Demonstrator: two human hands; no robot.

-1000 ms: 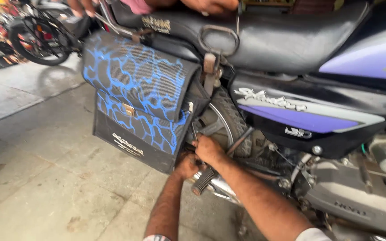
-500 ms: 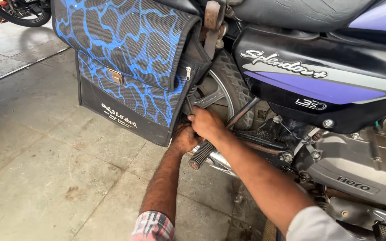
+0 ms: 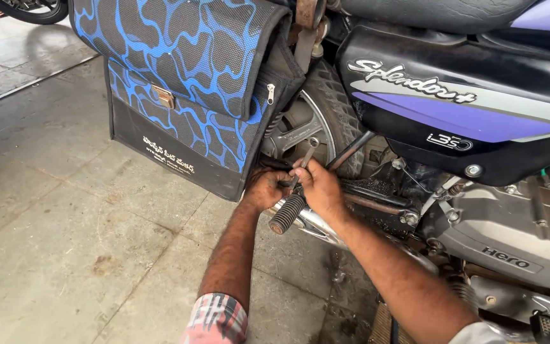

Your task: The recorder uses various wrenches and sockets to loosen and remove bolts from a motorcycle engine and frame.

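Centre frame: right hand (image 3: pixel 318 185) clamped on thin steel spanner (image 3: pixel 307 156) by spoked rear wheel (image 3: pixel 300 130); left hand (image 3: pixel 265 188) grip hidden, cannot tell. Spanner slip risks knuckles hitting the ribbed black footpeg (image 3: pixel 286 215).

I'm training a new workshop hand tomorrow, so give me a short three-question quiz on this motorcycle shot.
1. True or false: the right hand holds a spanner near the rear wheel.
2. What hangs beside that wheel? A) helmet B) blue and black saddlebag C) chain
3. Fill in: the ribbed rubber footpeg sticks out just below the two ____.

Key: 1 true; 2 B; 3 hands. The left hand is close beside the right one, by the bag's lower corner; what it grips is hidden.
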